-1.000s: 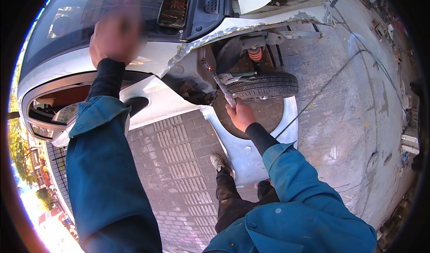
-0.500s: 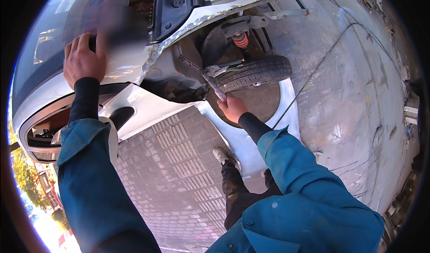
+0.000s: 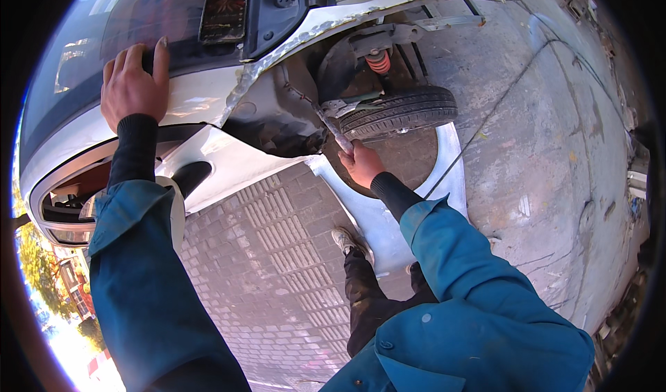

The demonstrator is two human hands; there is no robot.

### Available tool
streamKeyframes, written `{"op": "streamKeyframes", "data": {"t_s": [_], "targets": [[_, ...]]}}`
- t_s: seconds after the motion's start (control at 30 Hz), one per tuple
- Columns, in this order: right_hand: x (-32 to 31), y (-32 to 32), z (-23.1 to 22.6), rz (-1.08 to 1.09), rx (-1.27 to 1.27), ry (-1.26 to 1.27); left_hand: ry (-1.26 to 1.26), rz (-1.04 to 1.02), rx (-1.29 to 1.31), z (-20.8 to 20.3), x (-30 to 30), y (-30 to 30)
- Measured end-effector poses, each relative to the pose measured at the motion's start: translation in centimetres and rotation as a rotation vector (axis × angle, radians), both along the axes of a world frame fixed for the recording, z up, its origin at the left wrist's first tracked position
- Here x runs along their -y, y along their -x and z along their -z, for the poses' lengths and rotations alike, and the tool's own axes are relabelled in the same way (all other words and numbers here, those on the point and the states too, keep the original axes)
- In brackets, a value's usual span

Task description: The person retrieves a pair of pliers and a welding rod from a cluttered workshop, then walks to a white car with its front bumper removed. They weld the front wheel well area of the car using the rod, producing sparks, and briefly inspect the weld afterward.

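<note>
My left hand [image 3: 133, 90] lies on the white car's [image 3: 199, 95] edge beside the windshield, fingers stretched over the glass and holding nothing. Lower right of it, my right hand [image 3: 363, 164] is closed round the pale grey, wrapped-looking handle of a long thin tool [image 3: 334, 130]. The tool's slim shaft slants up and left into the open wheel arch. Its far end is hard to make out against the inner panel [image 3: 267, 114]. Close by the shaft are the black tire [image 3: 401, 112] and a red coil spring [image 3: 378, 63].
A phone [image 3: 224, 10] lies at the windshield's base. Below the tire, a loose white fender panel [image 3: 388, 243] rests on the ground at my feet. The side mirror [image 3: 191, 178] sticks out near my left forearm. A dark cable [image 3: 499, 97] crosses the concrete at right.
The view has shifted slightly, so the car sits a little lower and further right. The phone shows more fully now. Both hands keep their places, the right still gripping the tool.
</note>
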State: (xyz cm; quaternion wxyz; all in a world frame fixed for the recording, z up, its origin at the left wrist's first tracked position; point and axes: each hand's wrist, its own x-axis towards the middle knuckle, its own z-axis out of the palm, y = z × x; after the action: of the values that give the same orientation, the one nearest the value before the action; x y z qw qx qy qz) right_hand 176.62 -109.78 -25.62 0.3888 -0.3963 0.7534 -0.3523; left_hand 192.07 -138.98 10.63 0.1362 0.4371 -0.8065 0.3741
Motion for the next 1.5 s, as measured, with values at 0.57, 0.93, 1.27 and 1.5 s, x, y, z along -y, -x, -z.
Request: {"op": "streamKeyframes", "data": {"t_s": [0.57,0.93,1.27,1.5], "targets": [[0.2,-0.3,-0.1,0.005,-0.020,0.022,-0.010,0.040,-0.029,0.0,0.2,-0.2],[0.2,0.1,0.3,-0.027,-0.005,-0.056,0.000,0.003,-0.005,0.0,0.1,-0.1],[0.4,0.1,-0.9,-0.025,-0.047,-0.050,-0.027,0.034,-0.039,0.0,0.2,-0.2],[0.4,0.2,-0.8,-0.017,-0.056,-0.031,-0.019,0.046,-0.026,0.0,0.2,-0.3]]}}
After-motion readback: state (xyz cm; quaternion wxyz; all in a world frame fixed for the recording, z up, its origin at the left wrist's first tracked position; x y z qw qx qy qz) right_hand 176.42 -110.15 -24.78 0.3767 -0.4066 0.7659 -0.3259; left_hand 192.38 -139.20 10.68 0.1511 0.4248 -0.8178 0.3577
